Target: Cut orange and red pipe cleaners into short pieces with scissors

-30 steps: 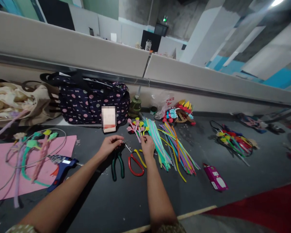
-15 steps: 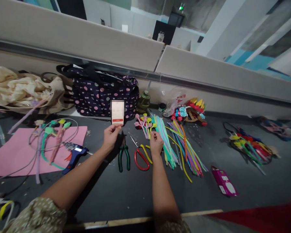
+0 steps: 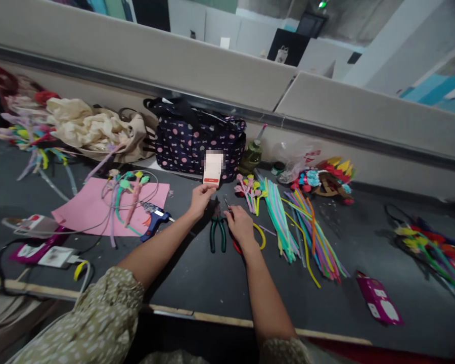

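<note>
Card [image 3: 213, 169], one small white rectangle with a red strip along its bottom edge, stands upright at the far side of the bench [image 3: 197, 298], just in front of the spotted bag [image 3: 197, 144]. Left hand [image 3: 200, 198] has it: fingers pinched narrow on the lower edge. Right hand [image 3: 240, 227] is down on the scissors [image 3: 250, 240], one pair with red loop handles; its fingers curl over them, and whether they grip or only rest I cannot tell.

Between the two hands lies one pair of pliers [image 3: 217, 233], green rubbery handles, dark metal nose pointing away. Left of them, one blue glue gun [image 3: 155, 222] lies on its side, half on one flat pink sheet [image 3: 87, 212]. On that sheet sits a loop of thin wire with fuzzy stems in green, pink and yellow.

Right of the scissors, a loose fan of pipe cleaners [image 3: 303, 232], too many to count: long, fuzzy, straight, in mint, purple, orange and yellow. Just behind them, a small cluster of pink and yellow fuzzy flowers [image 3: 250, 189]. One magenta box [image 3: 379, 303] lies flat, well apart to the right. One crumpled cream cloth bag [image 3: 94, 129] slumps beside the spotted one, which is dark fabric with pink dots. Bench surface is dark grey and matte.
</note>
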Available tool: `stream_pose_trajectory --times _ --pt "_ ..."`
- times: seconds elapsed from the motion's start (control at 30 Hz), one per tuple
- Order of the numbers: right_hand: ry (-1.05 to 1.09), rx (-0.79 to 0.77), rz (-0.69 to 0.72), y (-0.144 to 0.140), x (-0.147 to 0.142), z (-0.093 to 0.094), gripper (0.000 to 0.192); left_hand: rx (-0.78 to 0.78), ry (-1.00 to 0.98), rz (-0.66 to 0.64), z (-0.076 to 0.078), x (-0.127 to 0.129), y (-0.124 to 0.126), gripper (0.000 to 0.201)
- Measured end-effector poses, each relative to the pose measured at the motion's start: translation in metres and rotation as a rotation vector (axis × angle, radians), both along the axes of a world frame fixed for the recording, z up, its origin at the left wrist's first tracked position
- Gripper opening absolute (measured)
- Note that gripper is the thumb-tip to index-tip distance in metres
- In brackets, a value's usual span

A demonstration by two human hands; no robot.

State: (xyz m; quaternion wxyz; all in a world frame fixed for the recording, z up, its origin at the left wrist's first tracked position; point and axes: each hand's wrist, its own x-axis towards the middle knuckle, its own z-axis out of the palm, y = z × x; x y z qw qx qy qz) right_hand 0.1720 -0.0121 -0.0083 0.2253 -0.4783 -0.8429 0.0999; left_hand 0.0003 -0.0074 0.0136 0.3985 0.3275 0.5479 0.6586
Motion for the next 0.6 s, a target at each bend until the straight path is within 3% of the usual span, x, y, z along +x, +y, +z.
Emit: stream_pose_trajectory --times 0.2,0.6 --pt "-0.136 0.071 0.122 -0.027 -0.029 -0.002 0.046 0.03 -0.074 -0.116 -0.006 0.002 -0.001 0.023" --pt "-0.038 0.053 0.146 -0.025 -0.027 -0.015 0.037 0.137 0.002 -0.281 -0.011 0.007 -0.004 0.023"
